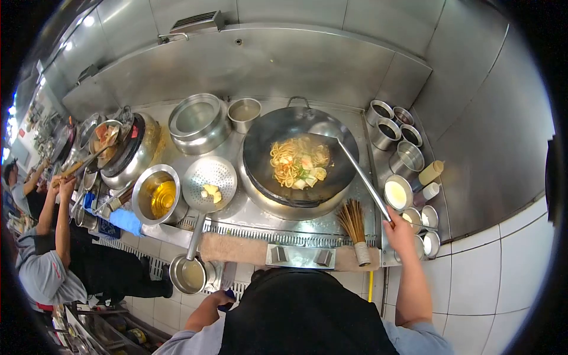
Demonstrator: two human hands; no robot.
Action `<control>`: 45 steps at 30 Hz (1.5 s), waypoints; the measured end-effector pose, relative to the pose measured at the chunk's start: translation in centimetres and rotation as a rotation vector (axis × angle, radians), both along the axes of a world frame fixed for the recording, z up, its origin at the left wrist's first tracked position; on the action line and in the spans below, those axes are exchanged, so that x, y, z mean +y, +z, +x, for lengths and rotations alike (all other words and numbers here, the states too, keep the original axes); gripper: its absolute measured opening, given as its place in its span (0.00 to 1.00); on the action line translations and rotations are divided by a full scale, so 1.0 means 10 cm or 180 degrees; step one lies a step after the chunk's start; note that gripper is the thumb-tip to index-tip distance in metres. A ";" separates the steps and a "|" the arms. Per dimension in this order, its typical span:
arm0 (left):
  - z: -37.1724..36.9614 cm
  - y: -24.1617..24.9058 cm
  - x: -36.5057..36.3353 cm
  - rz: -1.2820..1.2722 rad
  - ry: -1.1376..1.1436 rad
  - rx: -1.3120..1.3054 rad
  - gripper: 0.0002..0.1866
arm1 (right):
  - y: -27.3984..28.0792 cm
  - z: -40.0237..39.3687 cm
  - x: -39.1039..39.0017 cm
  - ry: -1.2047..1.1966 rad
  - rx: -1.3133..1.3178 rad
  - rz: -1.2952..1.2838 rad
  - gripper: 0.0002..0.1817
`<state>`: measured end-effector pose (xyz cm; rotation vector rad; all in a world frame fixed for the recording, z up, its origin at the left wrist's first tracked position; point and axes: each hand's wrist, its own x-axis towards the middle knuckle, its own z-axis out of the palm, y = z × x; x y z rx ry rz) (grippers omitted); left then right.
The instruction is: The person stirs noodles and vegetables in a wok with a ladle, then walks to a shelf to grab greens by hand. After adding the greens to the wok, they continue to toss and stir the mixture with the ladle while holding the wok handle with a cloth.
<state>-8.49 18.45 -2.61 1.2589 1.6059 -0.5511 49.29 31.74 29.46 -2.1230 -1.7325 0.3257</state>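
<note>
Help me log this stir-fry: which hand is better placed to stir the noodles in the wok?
Right. The right hand already holds the ladle, whose bowl rests in the wok by the noodles. The left hand is low at the counter front, on something blue.

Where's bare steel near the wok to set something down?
Bare steel lies between the wok and the perforated strainer, and along the front ledge by the bamboo brush. Right of the wok, the seasoning pots crowd together. The right hand grips the ladle.
</note>
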 end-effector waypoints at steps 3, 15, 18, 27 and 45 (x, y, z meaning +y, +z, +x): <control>-0.05 -0.10 0.12 0.0007 0.0134 -0.0157 0.36 | -0.07 0.01 -0.07 -0.0252 0.0214 -0.0176 0.23; -0.04 0.05 0.11 -0.0197 0.0278 -0.0074 0.34 | -0.16 -0.28 -0.06 -0.0243 0.0655 -0.0296 0.22; -0.08 0.13 0.03 -0.0282 0.0197 -0.0206 0.33 | 0.01 -0.38 -0.11 -0.0148 0.1132 -0.0597 0.22; 0.39 1.42 0.62 -0.0217 0.1968 -0.2570 0.29 | 0.11 -0.48 -0.01 0.0483 0.0322 -0.0762 0.21; 2.74 2.22 2.72 -0.0346 0.3844 -0.4036 0.12 | 0.34 -0.92 -0.04 0.0475 -0.0629 -0.0935 0.19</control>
